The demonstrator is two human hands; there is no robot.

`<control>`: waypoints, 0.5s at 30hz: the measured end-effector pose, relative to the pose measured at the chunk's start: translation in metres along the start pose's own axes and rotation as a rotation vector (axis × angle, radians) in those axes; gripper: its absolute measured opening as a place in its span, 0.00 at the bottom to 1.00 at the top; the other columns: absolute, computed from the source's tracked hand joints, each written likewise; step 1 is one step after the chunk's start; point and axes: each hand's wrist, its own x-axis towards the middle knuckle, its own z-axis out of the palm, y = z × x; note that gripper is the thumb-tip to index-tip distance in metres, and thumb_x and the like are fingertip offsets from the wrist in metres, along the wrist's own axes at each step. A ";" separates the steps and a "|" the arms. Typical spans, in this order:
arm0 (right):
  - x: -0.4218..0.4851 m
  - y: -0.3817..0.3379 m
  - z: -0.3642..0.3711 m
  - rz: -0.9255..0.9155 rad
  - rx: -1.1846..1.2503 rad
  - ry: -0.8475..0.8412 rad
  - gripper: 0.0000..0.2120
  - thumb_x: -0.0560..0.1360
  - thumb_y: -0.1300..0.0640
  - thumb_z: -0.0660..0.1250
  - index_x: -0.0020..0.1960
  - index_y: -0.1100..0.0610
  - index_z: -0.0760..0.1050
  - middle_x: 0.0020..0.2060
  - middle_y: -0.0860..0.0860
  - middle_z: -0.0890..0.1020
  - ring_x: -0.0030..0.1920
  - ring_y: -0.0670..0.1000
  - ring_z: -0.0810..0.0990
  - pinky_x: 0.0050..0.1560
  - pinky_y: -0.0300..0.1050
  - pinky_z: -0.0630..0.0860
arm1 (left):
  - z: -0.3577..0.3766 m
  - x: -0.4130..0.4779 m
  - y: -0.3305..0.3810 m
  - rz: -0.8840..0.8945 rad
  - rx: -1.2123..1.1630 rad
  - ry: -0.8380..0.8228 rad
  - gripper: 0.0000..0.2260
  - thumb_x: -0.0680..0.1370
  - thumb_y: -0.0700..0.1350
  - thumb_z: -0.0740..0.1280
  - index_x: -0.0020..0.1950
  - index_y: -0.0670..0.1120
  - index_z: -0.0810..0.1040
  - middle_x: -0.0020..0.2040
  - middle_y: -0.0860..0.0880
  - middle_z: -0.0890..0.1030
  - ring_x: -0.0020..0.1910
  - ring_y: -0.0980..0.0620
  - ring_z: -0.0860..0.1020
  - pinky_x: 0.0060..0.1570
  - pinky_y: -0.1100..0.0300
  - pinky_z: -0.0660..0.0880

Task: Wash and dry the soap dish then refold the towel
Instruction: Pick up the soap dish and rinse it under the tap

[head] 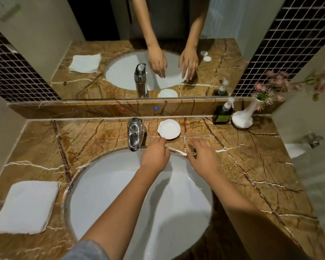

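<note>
A small white soap dish (pixel 168 129) sits on the brown marble counter behind the sink, just right of the chrome tap (pixel 134 134). My left hand (pixel 155 155) hovers over the basin's far rim, its fingertips at the dish's near edge, holding nothing. My right hand (pixel 203 156) rests over the counter to the right of the dish, fingers spread and empty. A folded white towel (pixel 26 206) lies on the counter at the near left.
The white oval sink (pixel 105 184) fills the middle. At the back right stand a dark soap pump bottle (pixel 222 114) and a white vase (pixel 242 118) with pink flowers. A mirror behind the counter reflects the hands. Walls close in on both sides.
</note>
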 end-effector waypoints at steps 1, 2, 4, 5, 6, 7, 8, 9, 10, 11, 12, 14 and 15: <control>0.009 -0.001 0.001 0.016 0.033 0.011 0.18 0.78 0.56 0.62 0.67 0.57 0.71 0.64 0.55 0.76 0.65 0.55 0.70 0.62 0.48 0.69 | 0.002 0.007 0.000 -0.059 -0.010 -0.002 0.10 0.79 0.46 0.58 0.55 0.43 0.73 0.53 0.43 0.79 0.49 0.43 0.77 0.39 0.54 0.71; 0.019 -0.004 0.002 0.046 0.088 0.022 0.18 0.78 0.57 0.61 0.67 0.58 0.71 0.62 0.56 0.77 0.63 0.56 0.72 0.60 0.48 0.70 | 0.004 0.013 0.000 -0.102 -0.012 -0.012 0.10 0.79 0.47 0.57 0.54 0.43 0.73 0.51 0.42 0.80 0.46 0.42 0.78 0.37 0.54 0.70; 0.041 -0.011 0.004 0.139 0.239 0.059 0.17 0.78 0.58 0.61 0.66 0.59 0.72 0.57 0.57 0.79 0.55 0.56 0.77 0.53 0.47 0.73 | 0.009 0.029 0.000 -0.160 -0.017 -0.035 0.13 0.80 0.49 0.56 0.55 0.41 0.73 0.50 0.41 0.81 0.46 0.40 0.78 0.38 0.54 0.70; 0.051 -0.014 0.006 0.188 0.308 0.074 0.15 0.78 0.59 0.62 0.64 0.58 0.74 0.52 0.56 0.80 0.49 0.54 0.77 0.49 0.45 0.72 | 0.011 0.036 -0.001 -0.195 -0.028 -0.040 0.15 0.81 0.50 0.55 0.57 0.40 0.72 0.50 0.40 0.81 0.47 0.39 0.79 0.39 0.53 0.71; 0.061 -0.016 0.008 0.233 0.359 0.081 0.14 0.78 0.59 0.62 0.63 0.58 0.75 0.47 0.55 0.81 0.46 0.53 0.77 0.46 0.44 0.72 | 0.014 0.043 -0.002 -0.234 -0.045 -0.045 0.17 0.81 0.51 0.54 0.58 0.39 0.72 0.52 0.39 0.80 0.49 0.38 0.78 0.40 0.52 0.71; 0.070 -0.018 0.011 0.274 0.394 0.080 0.13 0.78 0.59 0.63 0.61 0.58 0.76 0.44 0.54 0.80 0.44 0.53 0.77 0.45 0.44 0.72 | 0.016 0.049 -0.002 -0.273 -0.065 -0.051 0.19 0.81 0.52 0.54 0.59 0.38 0.72 0.54 0.38 0.80 0.51 0.37 0.78 0.42 0.52 0.71; 0.079 -0.018 0.015 0.307 0.411 0.072 0.12 0.78 0.58 0.63 0.60 0.58 0.76 0.42 0.53 0.79 0.44 0.52 0.77 0.45 0.44 0.72 | 0.019 0.054 -0.003 -0.303 -0.080 -0.059 0.20 0.81 0.52 0.53 0.60 0.38 0.72 0.56 0.37 0.78 0.53 0.37 0.77 0.43 0.51 0.71; 0.086 -0.018 0.020 0.328 0.409 0.063 0.11 0.78 0.58 0.63 0.58 0.58 0.77 0.42 0.53 0.79 0.44 0.53 0.77 0.44 0.44 0.72 | 0.021 0.058 -0.004 -0.328 -0.088 -0.069 0.20 0.82 0.52 0.53 0.61 0.37 0.71 0.58 0.37 0.77 0.54 0.36 0.76 0.45 0.50 0.71; 0.093 -0.018 0.024 0.340 0.395 0.058 0.10 0.78 0.57 0.63 0.57 0.58 0.77 0.42 0.53 0.79 0.44 0.52 0.77 0.44 0.43 0.71 | 0.023 0.062 -0.005 -0.350 -0.091 -0.080 0.20 0.82 0.52 0.53 0.62 0.37 0.71 0.59 0.37 0.76 0.56 0.36 0.76 0.48 0.50 0.72; 0.098 -0.018 0.029 0.349 0.378 0.058 0.09 0.78 0.57 0.63 0.55 0.58 0.78 0.43 0.53 0.80 0.43 0.52 0.76 0.43 0.42 0.69 | 0.025 0.064 -0.005 -0.370 -0.091 -0.092 0.20 0.82 0.52 0.53 0.62 0.37 0.71 0.60 0.36 0.76 0.57 0.36 0.75 0.50 0.49 0.72; 0.102 -0.017 0.034 0.357 0.363 0.056 0.09 0.78 0.57 0.63 0.54 0.59 0.79 0.43 0.54 0.81 0.44 0.52 0.77 0.43 0.41 0.68 | 0.027 0.066 -0.006 -0.385 -0.088 -0.101 0.20 0.82 0.51 0.53 0.63 0.37 0.70 0.61 0.36 0.76 0.58 0.36 0.75 0.52 0.49 0.72; 0.108 -0.015 0.042 0.359 0.324 0.037 0.10 0.78 0.58 0.61 0.50 0.60 0.80 0.44 0.55 0.83 0.42 0.52 0.78 0.42 0.41 0.68 | 0.032 0.069 -0.007 -0.409 -0.079 -0.112 0.20 0.82 0.51 0.53 0.63 0.38 0.71 0.60 0.36 0.77 0.59 0.36 0.75 0.54 0.48 0.72; 0.111 -0.014 0.046 0.349 0.297 0.020 0.10 0.78 0.57 0.61 0.49 0.60 0.80 0.42 0.55 0.83 0.41 0.52 0.77 0.41 0.41 0.67 | 0.033 0.071 -0.007 -0.423 -0.072 -0.117 0.19 0.82 0.51 0.53 0.62 0.38 0.72 0.60 0.37 0.78 0.59 0.37 0.75 0.55 0.48 0.72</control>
